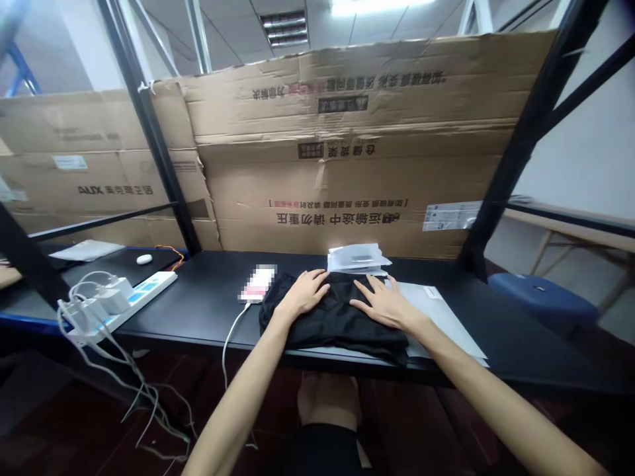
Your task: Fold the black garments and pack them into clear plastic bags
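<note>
A folded black cloth garment (337, 324) lies flat near the front edge of the black table; its exact kind does not show. My left hand (305, 293) rests flat on its left part, fingers stretched forward. On its right part lies my right hand (384, 301), palm down with the fingers spread. Beneath the garment is a pale grey flat sheet or bag (441, 317) that sticks out to the right and along the front. Just behind the garment sits a small stack of white translucent packets (358, 256).
A phone (258, 283) with a white charging cable (225, 350) lies left of the garment. Farther left, a power strip (143, 297) holds several chargers with hanging cables. Tall cardboard (347, 178) stands along the table's back. Black frame posts (510, 145) flank it; a blue stool (543, 296) is at right.
</note>
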### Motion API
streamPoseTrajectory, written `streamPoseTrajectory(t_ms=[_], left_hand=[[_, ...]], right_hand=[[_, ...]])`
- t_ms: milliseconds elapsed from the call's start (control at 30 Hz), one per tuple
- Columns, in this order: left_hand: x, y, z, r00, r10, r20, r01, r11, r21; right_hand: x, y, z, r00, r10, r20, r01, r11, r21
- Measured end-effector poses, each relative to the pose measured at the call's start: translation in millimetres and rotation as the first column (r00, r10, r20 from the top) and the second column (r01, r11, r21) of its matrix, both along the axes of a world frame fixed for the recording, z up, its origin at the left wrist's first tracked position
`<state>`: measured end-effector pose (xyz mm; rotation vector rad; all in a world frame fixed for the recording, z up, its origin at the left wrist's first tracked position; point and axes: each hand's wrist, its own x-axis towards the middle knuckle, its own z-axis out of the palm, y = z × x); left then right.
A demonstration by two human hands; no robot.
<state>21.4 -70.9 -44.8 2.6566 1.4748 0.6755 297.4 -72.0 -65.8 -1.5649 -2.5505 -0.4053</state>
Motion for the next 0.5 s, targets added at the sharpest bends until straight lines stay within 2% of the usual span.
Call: streamPoseTrajectory(t_ms=[133,233,333,500], left_hand=[[6.7,-35.0,7.4,0.999,-0.020,0.045,0.015,0.994,0.104],[10.8,-62.4,5.7,0.999,0.011,0.042,-0.015,0.996,0.092],[8.0,-77.8,-2.3,0.997,0.071,0.005,-0.071,0.994,0.084],[-7.0,-81.4,-18.6,0.986,0.165,-0.032,-0.164,0.986,0.037]], right_hand=[[-1.7,-15.3,7.7,0.998,0.037,-0.056,-0.031,0.993,0.111],[-4.2,-38.7,3.4,0.991,0.061,-0.121,-0.041,0.986,0.163],[-7.1,-64.6,-9.1,0.988,0.041,-0.151,-0.026,0.994,0.102],[-11.2,-89.0,-22.3,0.987,-0.004,-0.160,0.000,1.000,-0.021]])
